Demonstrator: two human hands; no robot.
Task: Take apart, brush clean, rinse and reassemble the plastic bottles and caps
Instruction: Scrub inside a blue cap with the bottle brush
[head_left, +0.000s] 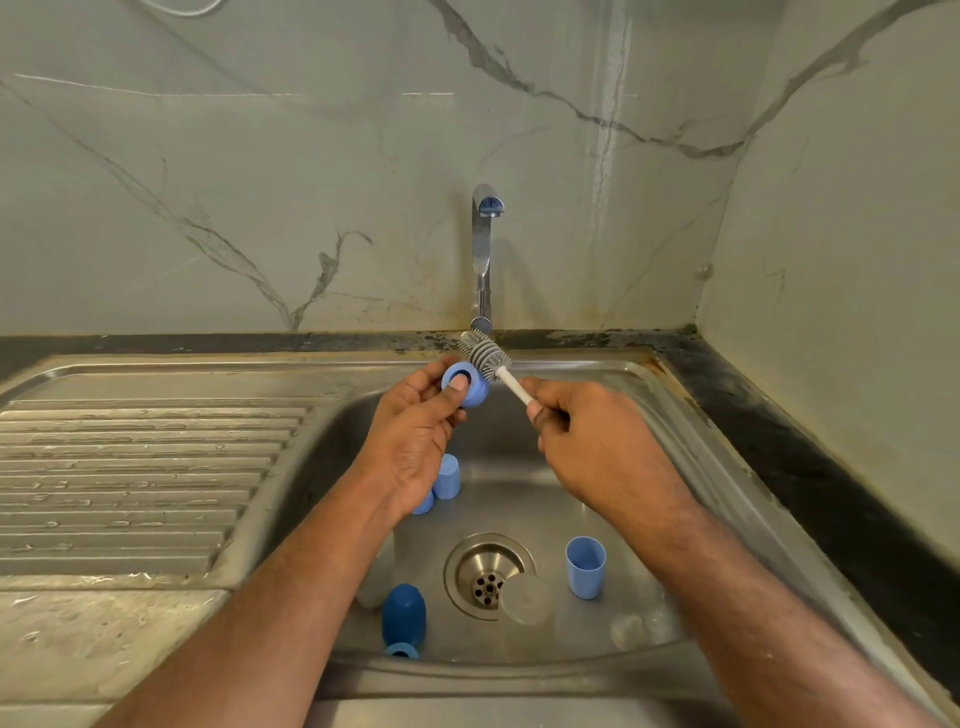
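So we're mid-scrub, not near the end. The left hand (415, 415) is pinching a light blue cap (466, 383) over the back of the sink (675, 415), thumb pressed on its face, and the right hand (587, 441) is wrapped around the white handle of a grey bottle brush (485, 357), bristles sitting right against the cap's far side just below the tap (483, 249). No water running that I can see.

Everything else looks taken apart and waiting in the basin: two pale blue caps (445, 477) behind the left wrist, an open light blue cup (585, 566) standing right of the drain (488, 574), a dark blue piece (403, 616) near the front edge with a lighter ring (401, 650) just below it, and something clear next to the drain, probably a see-through bottle (524, 597), but it's hard to make out.

My read: disassembly done, brushing underway, rinsing and putting it all back together still to go.
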